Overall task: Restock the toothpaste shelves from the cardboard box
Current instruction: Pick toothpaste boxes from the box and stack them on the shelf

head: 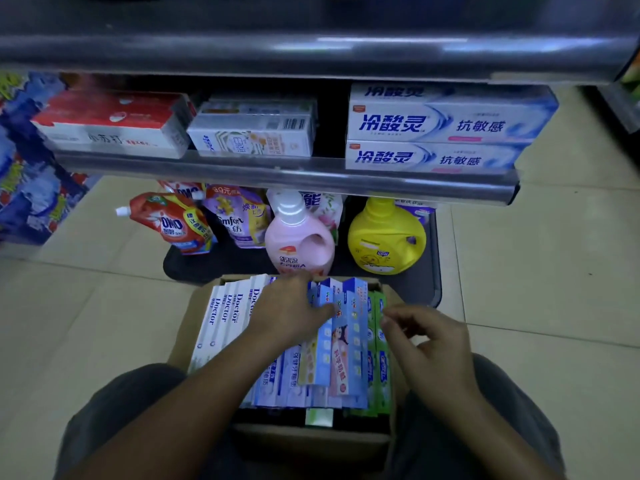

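Ok, head cam only. Step in hand: picking stock out of the cardboard box (183,336), nothing lifted yet by the look of it. Box sits on the floor (536,271) between the person's knees, right in front of the bottom shelf. It's packed w/ cartons on edge: white Doctor cartons (224,317) at left, blue kids' cartons (356,341) mid, green cartons (380,344) at right.

Left hand (289,308) lies on top of the row, fingers over the far ends, thumb against a blue carton. Can't tell if it's a real grip or just resting. Right hand (431,344) is loosely curled, holds nothing, fingertips (385,317) right at the green cartons' edge; contact unclear.

Toothpaste shelf (277,174) is above and beyond the box, well apart from both hands. On it: red-white cartons (110,123) left, white cartons (252,131) mid, blue-white cartons (443,128) stacked at right, w/ a dark gap between mid and right. Pink bottle (298,237) and yellow bottle (386,237) stand on the shelf below.

Next, imo: close on one carton or a small bunch, pull straight up since the row is tight, then reach up/fwd to a matching facing or that gap. Risk: neighbours dragging out w/ it.
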Demonstrator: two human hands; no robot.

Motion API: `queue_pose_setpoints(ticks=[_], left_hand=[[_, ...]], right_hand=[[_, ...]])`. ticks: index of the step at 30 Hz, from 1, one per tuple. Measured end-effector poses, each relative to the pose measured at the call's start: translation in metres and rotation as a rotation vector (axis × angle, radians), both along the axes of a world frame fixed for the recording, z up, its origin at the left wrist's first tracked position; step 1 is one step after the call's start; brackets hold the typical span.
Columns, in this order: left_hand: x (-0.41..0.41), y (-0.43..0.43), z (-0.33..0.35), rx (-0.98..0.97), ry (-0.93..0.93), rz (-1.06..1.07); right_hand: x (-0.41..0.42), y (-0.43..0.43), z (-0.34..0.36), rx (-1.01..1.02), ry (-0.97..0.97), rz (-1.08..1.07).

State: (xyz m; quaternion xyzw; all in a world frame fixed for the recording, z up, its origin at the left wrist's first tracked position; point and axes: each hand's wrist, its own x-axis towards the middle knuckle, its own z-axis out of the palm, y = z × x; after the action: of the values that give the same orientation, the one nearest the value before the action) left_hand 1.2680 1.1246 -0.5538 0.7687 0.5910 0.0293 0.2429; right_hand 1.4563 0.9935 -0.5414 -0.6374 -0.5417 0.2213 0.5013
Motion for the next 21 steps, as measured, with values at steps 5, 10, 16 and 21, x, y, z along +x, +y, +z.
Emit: queue_pose_setpoints(ticks=[5,10,16,21], left_hand=[[-0.003,0.004,0.001,-0.161,-0.133,0.104],[-0.017,0.015,0.026,-0.325,-0.727,0.460],[0.002,0.012,0.061,-0.439,-0.987,0.521],[0.005,0.018,0.059,-0.468,-0.973,0.431]], right_hand=[[-0.011,-0.013,-0.016,-0.109,0.060,-0.025],[-0.024,-0.016,-0.013,-0.158,0.177,-0.062],[-0.037,-0.002,0.006,-0.140,0.132,0.054],[-0.016,0.001,0.015,0.037,0.276,-0.062]])
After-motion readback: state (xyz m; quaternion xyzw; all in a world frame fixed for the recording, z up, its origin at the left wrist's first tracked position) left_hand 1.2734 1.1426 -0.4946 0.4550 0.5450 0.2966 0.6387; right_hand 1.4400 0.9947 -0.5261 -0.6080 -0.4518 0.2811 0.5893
